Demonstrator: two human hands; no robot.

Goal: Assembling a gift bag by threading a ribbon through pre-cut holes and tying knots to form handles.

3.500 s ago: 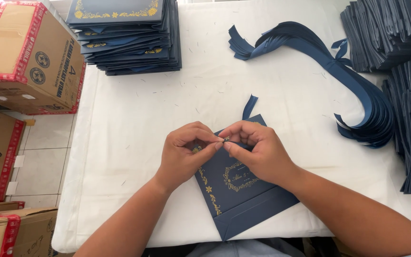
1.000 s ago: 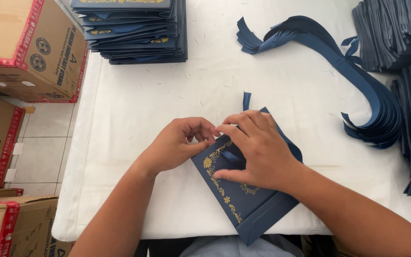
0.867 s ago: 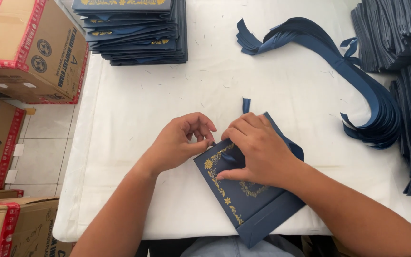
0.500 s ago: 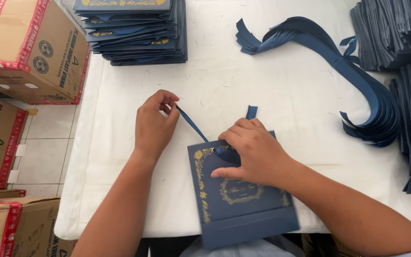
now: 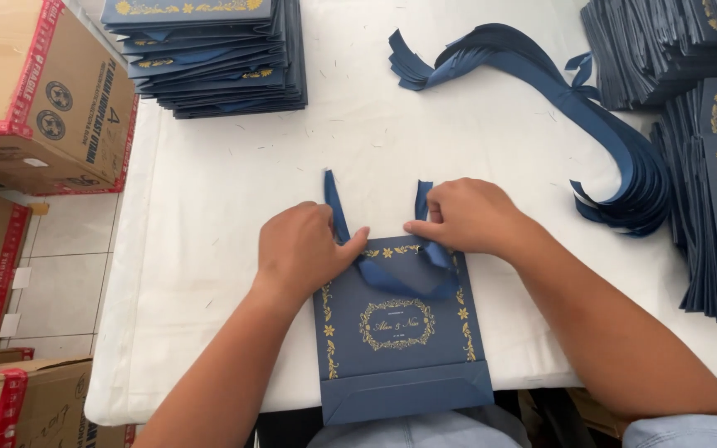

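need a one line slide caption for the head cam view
Both hands, left hand and right hand, hold a blue ribbon at the top of a flat navy paper bag on a white table.

Your left hand (image 5: 300,249) and right hand (image 5: 466,217) hide the bag's (image 5: 398,348) top corners; beside it, your hands cover the ribbon's (image 5: 392,278) threading.

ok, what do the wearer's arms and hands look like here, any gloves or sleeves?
Both bare: no gloves, rings or watch on the left hand or right hand. Forearms are uncovered; a light blue sleeve edge shows only at the right arm's upper end.
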